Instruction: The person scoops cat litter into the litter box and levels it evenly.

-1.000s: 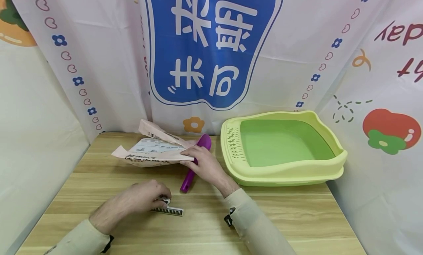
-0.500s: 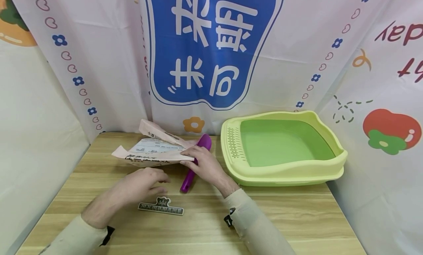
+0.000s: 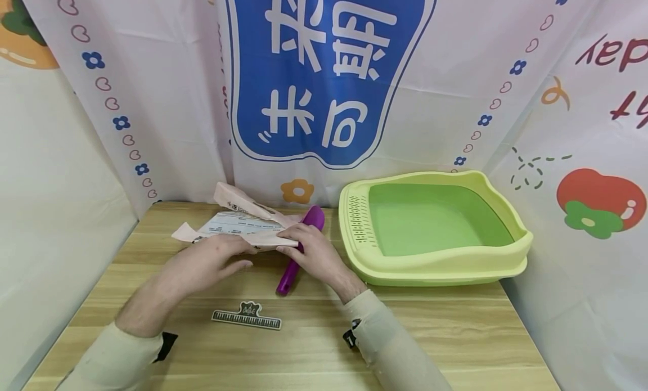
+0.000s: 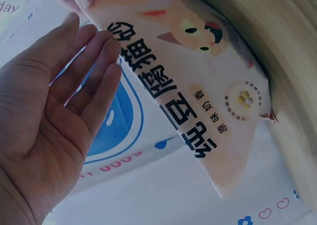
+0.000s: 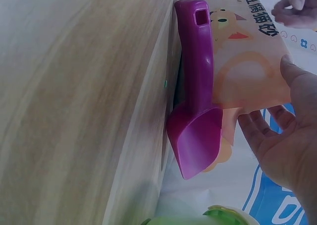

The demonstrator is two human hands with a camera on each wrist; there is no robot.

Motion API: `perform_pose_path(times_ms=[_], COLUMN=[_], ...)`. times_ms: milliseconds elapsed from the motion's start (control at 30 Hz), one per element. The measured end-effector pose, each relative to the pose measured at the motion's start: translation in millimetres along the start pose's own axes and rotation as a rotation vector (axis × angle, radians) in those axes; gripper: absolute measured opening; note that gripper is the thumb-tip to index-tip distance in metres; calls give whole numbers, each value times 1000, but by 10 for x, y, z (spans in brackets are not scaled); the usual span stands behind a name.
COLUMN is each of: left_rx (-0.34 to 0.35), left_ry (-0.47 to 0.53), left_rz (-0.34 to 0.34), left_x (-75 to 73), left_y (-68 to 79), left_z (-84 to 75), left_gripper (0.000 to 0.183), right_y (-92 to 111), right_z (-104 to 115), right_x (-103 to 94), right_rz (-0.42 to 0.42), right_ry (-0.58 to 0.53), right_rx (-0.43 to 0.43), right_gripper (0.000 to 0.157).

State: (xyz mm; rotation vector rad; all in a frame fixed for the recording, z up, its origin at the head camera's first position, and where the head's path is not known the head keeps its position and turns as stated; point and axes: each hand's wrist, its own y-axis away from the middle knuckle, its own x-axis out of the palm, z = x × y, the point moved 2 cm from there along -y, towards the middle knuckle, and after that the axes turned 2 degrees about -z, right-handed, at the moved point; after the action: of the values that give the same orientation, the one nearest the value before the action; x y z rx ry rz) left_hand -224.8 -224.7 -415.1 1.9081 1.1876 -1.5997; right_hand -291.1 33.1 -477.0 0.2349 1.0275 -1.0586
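A pink cat litter bag (image 3: 268, 240) with its mouth spread wide stands at the back left of the table, a cat face printed on its front (image 4: 193, 46). My right hand (image 3: 316, 255) pinches the bag's right edge, thumb in front and fingers behind. Beside that hand a purple scoop (image 3: 288, 275) leans along the bag, its handle toward me. My left hand (image 3: 202, 264) is at the bag's front rim with loosely extended fingers; the left wrist view shows its fingertips right at that rim. Nearer to me lies a bag clip (image 3: 247, 318) with a piano-key pattern.
A yellow-green litter box (image 3: 430, 267) stands at the back right, right of the scoop. A white printed curtain (image 3: 172, 98) hangs close behind the wooden table (image 3: 329, 346). Similar cloth closes off both sides.
My left hand has let go of the bag clip, leaving it on the table, and has moved forward to the bag's front rim. The right hand stays where it was.
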Motion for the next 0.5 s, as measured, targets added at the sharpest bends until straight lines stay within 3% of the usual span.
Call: perform_pose_path(times_ms=[233,500], left_rx=[3,-55], left_ry=[-31,-27], left_rz=[-80,-76], left_x=[-74,-15], left_y=[-43,-83], left_z=[95,240], left_gripper=[14,20], right_y=[-2,-1], right_z=[-9,-3], right_x=[7,2], right_rz=[-5,-5], right_ry=[7,6], right_rx=[-9,-16], right_gripper=[35,35])
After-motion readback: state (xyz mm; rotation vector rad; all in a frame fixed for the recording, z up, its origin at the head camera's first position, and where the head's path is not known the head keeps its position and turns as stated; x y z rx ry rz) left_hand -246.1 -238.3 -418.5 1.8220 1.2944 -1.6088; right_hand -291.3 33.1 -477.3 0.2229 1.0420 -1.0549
